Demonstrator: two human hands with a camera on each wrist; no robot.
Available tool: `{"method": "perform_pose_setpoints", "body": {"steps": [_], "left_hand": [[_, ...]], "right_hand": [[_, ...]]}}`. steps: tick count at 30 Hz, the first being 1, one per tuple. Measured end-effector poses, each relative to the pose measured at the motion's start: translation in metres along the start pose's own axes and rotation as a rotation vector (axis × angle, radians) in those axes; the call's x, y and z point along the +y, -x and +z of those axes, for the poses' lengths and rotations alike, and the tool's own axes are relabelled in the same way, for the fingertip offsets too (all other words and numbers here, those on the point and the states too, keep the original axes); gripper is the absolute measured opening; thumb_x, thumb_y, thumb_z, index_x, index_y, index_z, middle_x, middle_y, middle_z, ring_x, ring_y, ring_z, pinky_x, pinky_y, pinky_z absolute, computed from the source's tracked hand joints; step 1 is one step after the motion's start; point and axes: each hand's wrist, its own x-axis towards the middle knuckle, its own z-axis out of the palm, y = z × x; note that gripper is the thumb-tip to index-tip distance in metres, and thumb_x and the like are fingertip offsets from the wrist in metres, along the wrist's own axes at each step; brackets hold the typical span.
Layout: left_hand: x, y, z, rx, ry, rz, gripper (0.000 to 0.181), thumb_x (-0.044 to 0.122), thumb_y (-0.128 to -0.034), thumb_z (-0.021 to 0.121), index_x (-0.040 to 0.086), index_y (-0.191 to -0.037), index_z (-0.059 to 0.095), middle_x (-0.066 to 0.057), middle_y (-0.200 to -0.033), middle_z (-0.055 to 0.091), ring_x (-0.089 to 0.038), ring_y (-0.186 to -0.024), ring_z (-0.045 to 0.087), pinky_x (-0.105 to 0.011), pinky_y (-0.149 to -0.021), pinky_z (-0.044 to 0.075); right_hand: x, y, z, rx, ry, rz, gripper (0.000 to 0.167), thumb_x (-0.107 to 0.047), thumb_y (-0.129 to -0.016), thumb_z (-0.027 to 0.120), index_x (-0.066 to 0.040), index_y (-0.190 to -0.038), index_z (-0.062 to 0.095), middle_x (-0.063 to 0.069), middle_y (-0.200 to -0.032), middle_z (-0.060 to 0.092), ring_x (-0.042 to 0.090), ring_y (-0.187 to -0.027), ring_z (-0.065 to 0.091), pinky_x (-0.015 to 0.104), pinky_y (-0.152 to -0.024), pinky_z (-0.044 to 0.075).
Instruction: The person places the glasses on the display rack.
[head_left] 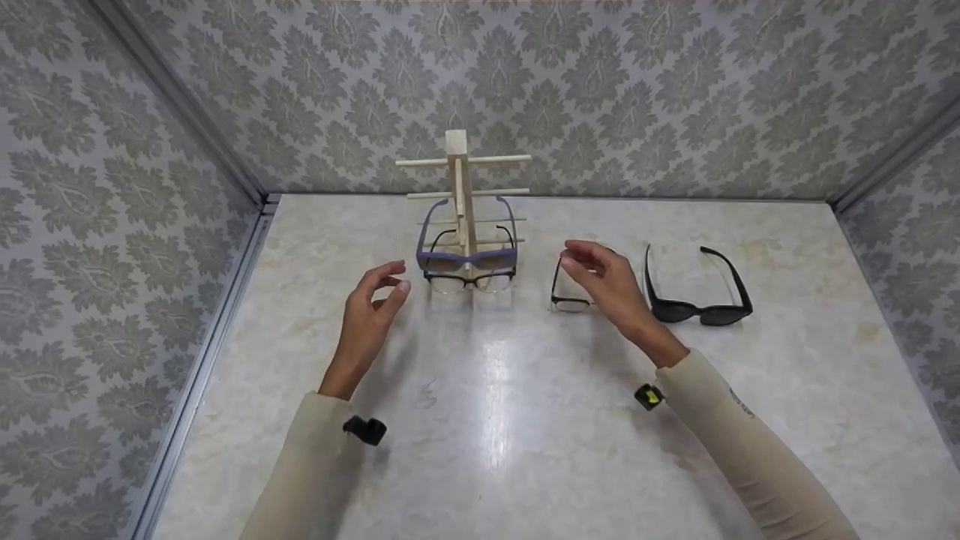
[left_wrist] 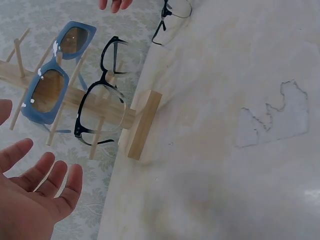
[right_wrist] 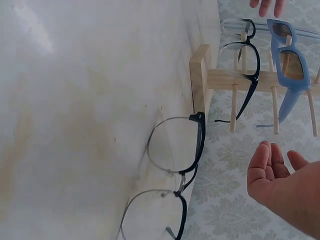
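A wooden eyewear rack (head_left: pixel 457 144) holds blue-framed sunglasses (head_left: pixel 448 262) and, lower down, black-browed clear eyeglasses (head_left: pixel 470 283). My left hand (head_left: pixel 371 311) hovers beside the rack on its left, fingers loosely bent and apart from the sunglasses; in the left wrist view the palm of this hand (left_wrist: pixel 37 195) is bare. Right of the rack, my right hand (head_left: pixel 607 289) is raised over a second pair of eyeglasses (head_left: pixel 571 304) on the table, partly hiding them. The right wrist view shows nothing in this hand (right_wrist: pixel 285 180), and these eyeglasses (right_wrist: pixel 201 145) lie apart from it.
Black sunglasses (head_left: pixel 701 313) rest on the table (head_left: pixel 810 390) with temples unfolded toward the back, just right of my right hand. Bare wooden pegs (head_left: pixel 499 159) stick out from the upper rack. Patterned walls (head_left: pixel 555 90) enclose the table's back and sides.
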Motion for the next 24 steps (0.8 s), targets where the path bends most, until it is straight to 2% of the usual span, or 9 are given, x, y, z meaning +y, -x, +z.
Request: {"method": "perform_pose_setpoints", "body": {"steps": [8, 12, 16, 24], "left_hand": [[-0.008, 0.011, 0.015, -0.022, 0.013, 0.008, 0.032, 0.019, -0.1113, 0.069, 0.001, -0.138, 0.07, -0.019, -0.141, 0.069, -0.023, -0.125, 0.061, -0.053, -0.105, 0.053], [-0.01, 0.015, 0.023, -0.051, 0.002, -0.001, 0.031, 0.018, -0.1112, 0.069, 0.001, -0.137, 0.071, -0.018, -0.138, 0.07, -0.024, -0.125, 0.062, -0.05, -0.105, 0.055], [-0.012, 0.018, 0.032, -0.084, 0.005, -0.014, 0.032, 0.021, -0.1106, 0.071, 0.003, -0.137, 0.072, -0.012, -0.134, 0.071, -0.023, -0.124, 0.063, -0.048, -0.105, 0.057], [-0.018, 0.021, 0.051, -0.147, 0.009, -0.027, 0.03, 0.018, -0.1092, 0.073, 0.005, -0.136, 0.073, -0.016, -0.133, 0.072, -0.024, -0.121, 0.066, -0.051, -0.103, 0.059]], "right_hand": [[0.01, 0.015, -0.016, 0.044, 0.012, 0.011, 0.047, -0.022, -0.111, 0.072, -0.001, -0.152, 0.063, 0.019, -0.145, 0.067, 0.024, -0.131, 0.063, 0.026, -0.105, 0.053], [0.016, 0.023, -0.023, 0.063, 0.031, 0.03, 0.049, -0.024, -0.111, 0.072, -0.001, -0.153, 0.062, 0.017, -0.146, 0.066, 0.025, -0.134, 0.062, 0.025, -0.107, 0.052], [0.022, 0.03, -0.033, 0.091, 0.049, 0.038, 0.049, -0.025, -0.111, 0.072, -0.002, -0.152, 0.062, 0.016, -0.146, 0.066, 0.023, -0.134, 0.062, 0.023, -0.106, 0.052], [0.031, 0.043, -0.051, 0.144, 0.063, 0.032, 0.048, -0.02, -0.11, 0.073, 0.003, -0.15, 0.063, 0.022, -0.145, 0.065, 0.018, -0.128, 0.063, 0.017, -0.103, 0.052]]}}
